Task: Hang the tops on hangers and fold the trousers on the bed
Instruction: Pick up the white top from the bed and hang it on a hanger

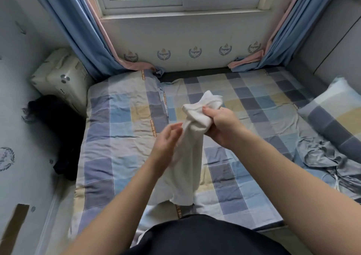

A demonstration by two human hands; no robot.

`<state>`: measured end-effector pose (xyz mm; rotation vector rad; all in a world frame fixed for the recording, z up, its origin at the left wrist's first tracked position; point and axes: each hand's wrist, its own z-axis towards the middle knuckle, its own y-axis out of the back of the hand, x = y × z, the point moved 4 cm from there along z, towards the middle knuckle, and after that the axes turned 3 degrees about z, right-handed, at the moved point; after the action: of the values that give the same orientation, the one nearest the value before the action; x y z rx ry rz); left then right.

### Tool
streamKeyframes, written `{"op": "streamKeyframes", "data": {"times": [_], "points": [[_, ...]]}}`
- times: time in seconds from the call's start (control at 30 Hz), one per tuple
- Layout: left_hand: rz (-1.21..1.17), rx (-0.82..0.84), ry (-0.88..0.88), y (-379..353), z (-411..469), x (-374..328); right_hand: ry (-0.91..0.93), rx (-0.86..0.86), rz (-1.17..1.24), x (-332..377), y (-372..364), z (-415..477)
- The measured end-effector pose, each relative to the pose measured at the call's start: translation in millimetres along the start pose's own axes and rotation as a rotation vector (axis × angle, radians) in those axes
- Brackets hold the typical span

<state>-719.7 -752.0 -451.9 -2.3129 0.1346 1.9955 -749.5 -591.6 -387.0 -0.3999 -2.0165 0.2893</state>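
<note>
A white garment (pixel 187 161) hangs bunched above the checked bed (pixel 121 137), its lower hem touching the sheet. My right hand (pixel 220 125) grips the bunched upper part, with the thumb pressed on the cloth. My left hand (pixel 166 143) sits beside the garment's left edge with fingers loosely extended, touching the fabric. A crumpled grey garment (pixel 328 157) with a white drawstring lies on the bed at the right. No hanger is visible.
A checked pillow (pixel 336 110) lies at the right side. A dark garment pile (pixel 58 133) sits in the gap left of the bed, below a white box (pixel 62 79). Blue curtains (pixel 78 30) frame the window wall behind the bed.
</note>
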Motion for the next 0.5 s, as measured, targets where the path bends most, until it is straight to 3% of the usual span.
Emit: {"op": "streamKeyframes", "data": {"times": [0.13,0.2,0.37,0.5], "points": [[0.428,-0.014,0.022,-5.2,-1.7,37.3,-0.018,0.008,0.108,16.1,-6.3,2.0],[0.494,-0.087,0.038,-0.4,1.5,45.0,0.014,-0.007,0.131,24.0,-4.7,3.6],[0.219,-0.248,0.182,10.8,6.2,28.2,0.067,0.040,0.081,25.9,17.9,9.2],[-0.160,-0.305,0.348,5.6,12.1,18.9,0.165,0.125,-0.495,-11.0,37.0,5.0]]}}
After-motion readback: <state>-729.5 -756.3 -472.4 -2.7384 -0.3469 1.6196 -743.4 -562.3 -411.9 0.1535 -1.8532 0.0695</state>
